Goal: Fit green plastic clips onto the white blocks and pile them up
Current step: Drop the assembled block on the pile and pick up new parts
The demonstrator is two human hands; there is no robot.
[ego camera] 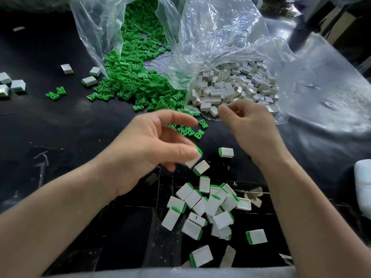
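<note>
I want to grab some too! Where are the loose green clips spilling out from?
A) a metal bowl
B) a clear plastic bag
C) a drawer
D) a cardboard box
B: the green clips pour out of the open mouth of a clear plastic bag onto the dark table.

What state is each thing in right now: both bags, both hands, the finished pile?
Green clip bag: open, clips spilled onto the table.
White block bag: open, white blocks lying in its mouth.
Left hand: pinches a clipped block.
Right hand: fingers curled at the white blocks; hold unclear.
Clipped-block pile: loose heap, not stacked.
</note>
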